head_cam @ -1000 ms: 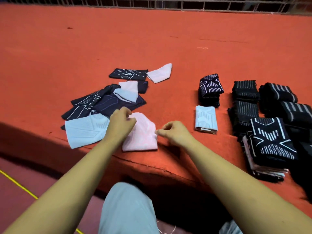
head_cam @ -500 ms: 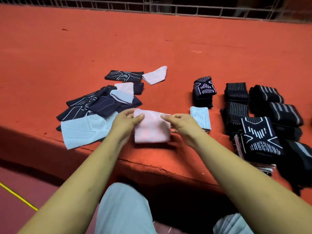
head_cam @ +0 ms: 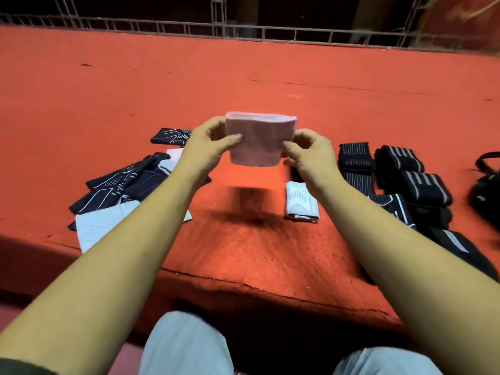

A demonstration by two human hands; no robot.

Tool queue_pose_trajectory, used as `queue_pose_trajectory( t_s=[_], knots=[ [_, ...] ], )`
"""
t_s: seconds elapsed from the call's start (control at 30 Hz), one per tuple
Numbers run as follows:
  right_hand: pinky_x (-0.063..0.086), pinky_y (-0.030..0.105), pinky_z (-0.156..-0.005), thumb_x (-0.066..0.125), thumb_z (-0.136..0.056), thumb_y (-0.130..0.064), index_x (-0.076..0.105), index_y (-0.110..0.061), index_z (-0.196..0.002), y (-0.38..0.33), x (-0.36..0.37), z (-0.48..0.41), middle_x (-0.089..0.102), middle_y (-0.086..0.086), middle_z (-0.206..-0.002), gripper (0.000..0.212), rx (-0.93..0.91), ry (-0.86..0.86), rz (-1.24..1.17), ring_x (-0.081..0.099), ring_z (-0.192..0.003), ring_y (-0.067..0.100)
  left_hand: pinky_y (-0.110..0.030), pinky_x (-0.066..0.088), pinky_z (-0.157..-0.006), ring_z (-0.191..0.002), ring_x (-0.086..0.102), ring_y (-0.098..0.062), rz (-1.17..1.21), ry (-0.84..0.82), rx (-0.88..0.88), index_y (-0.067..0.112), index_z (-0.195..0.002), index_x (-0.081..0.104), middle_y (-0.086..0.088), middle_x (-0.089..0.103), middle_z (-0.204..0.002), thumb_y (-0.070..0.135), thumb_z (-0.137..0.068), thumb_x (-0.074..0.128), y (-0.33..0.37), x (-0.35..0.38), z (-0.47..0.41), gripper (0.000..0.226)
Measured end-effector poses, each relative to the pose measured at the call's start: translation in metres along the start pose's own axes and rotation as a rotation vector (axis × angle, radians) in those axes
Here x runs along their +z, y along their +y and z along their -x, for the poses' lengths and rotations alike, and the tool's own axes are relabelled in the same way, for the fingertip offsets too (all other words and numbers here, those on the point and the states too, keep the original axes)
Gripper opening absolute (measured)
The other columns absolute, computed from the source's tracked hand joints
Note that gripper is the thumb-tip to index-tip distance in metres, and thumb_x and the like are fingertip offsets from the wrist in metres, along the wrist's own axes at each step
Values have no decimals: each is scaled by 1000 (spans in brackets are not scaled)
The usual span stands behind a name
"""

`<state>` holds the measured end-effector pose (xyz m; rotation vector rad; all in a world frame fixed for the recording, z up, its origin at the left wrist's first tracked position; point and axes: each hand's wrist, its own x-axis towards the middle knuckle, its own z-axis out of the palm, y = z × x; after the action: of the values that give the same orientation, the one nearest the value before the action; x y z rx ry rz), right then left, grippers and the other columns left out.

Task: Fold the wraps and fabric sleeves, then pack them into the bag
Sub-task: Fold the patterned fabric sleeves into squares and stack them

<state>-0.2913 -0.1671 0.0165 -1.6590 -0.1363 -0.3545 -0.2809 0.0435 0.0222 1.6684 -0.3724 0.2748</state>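
While the red surface (head_cam: 243, 85) fills most of the head view, a loose heap of dark patterned sleeves (head_cam: 127, 185) lies at eight o'clock from the centre. A pale blue sleeve (head_cam: 100, 228) is spread flat at the heap's six o'clock, near the front edge. The left hand (head_cam: 205, 147) is raised above the surface. Its grip is closed on the left edge of a folded pink sleeve (head_cam: 259, 139), thumb on the near face and fingers behind. The pink sleeve hangs in the air, clear of the surface, and its shadow falls on the surface at six o'clock below it. The right hand (head_cam: 308, 155), at three o'clock from the sleeve, pinches its right edge between thumb and curled fingers. A folded white sleeve (head_cam: 301, 201) lies on the surface at five o'clock from the pink one. Farther right, at three to four o'clock, stand stacks of folded black striped wraps (head_cam: 405, 174), and a black bag (head_cam: 487, 190) sits at the frame's right edge.
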Motion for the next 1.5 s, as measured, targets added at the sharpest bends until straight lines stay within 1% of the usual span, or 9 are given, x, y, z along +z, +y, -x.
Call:
queue_pose_trajectory(
  t_s=[0.1, 0.27, 0.43, 0.5, 0.73, 1.0, 1.13, 1.33, 1.5],
  knots=[
    [49, 32, -61, 66, -84, 5, 66, -4, -87, 38, -8, 30, 63, 8, -75, 10, 2, -103, 139, 55, -66, 13, -16, 45, -72, -74, 57, 2, -142, -89, -37, 8, -95, 68, 15, 67, -78, 3, -89, 68, -28, -6, 36, 9],
    [44, 22, -69, 73, -81, -1, 71, -8, -87, 99, -17, 104, 66, -9, -78, 9, 107, -392, 267, 55, -70, -4, -17, 42, -70, -76, 55, 1, -231, -362, -198, 7, -89, 70, 11, 65, -79, 8, -89, 71, -81, -9, 110, 2],
    [51, 40, -85, 72, -83, -23, 74, -19, -91, 113, -26, 123, 74, -10, -90, 10, 41, -460, 411, 65, -89, 16, -26, 43, -79, -82, 56, -4, -233, -476, -222, 11, -91, 67, 7, 66, -85, 18, -87, 70, -95, -8, 130, 8],
    [51, 37, -89, 70, -86, -20, 74, -18, -98, 108, -28, 125, 74, -7, -98, 13, 49, -486, 354, 67, -95, 14, -29, 42, -76, -80, 54, -5, -244, -483, -213, 15, -91, 65, 7, 63, -84, 26, -88, 66, -97, -6, 134, 11],
    [44, 27, -72, 67, -93, -15, 71, -6, -90, 105, -30, 131, 67, -5, -82, 10, 117, -495, 216, 55, -77, 3, -24, 38, -68, -73, 50, -1, -321, -422, -164, 26, -85, 62, 13, 58, -76, 52, -86, 56, -97, -5, 149, 27],
    [32, 26, -55, 77, -83, -13, 61, -7, -69, 106, -18, 126, 54, -2, -62, 22, 243, -297, 131, 42, -59, 7, -30, 36, -61, -60, 44, 1, -385, -234, -219, 17, -85, 70, 11, 56, -63, 41, -87, 67, -101, 6, 142, 24],
    [35, 29, -56, 77, -83, -20, 60, -14, -64, 116, -10, 113, 55, -7, -57, 27, 250, -171, 306, 43, -55, 7, -19, 42, -64, -67, 57, 4, -478, -67, -266, 17, -88, 75, 6, 73, -76, 27, -88, 73, -106, 17, 130, 10],
    [38, 33, -61, 75, -83, -26, 62, -17, -68, 118, -8, 107, 64, -4, -66, 22, 201, -109, 550, 54, -62, 14, -12, 36, -55, -64, 53, -13, -577, 36, -344, 14, -85, 73, 3, 61, -64, 24, -87, 70, -113, 25, 123, 10],
    [42, 37, -64, 73, -83, -34, 53, -19, -72, 120, -1, 112, 64, -2, -72, 27, 183, -88, 735, 57, -74, 24, -29, 34, -61, -69, 56, -22, -666, 44, -297, 12, -87, 66, 0, 60, -67, 21, -87, 69, -116, 29, 123, 9]
  ],
)
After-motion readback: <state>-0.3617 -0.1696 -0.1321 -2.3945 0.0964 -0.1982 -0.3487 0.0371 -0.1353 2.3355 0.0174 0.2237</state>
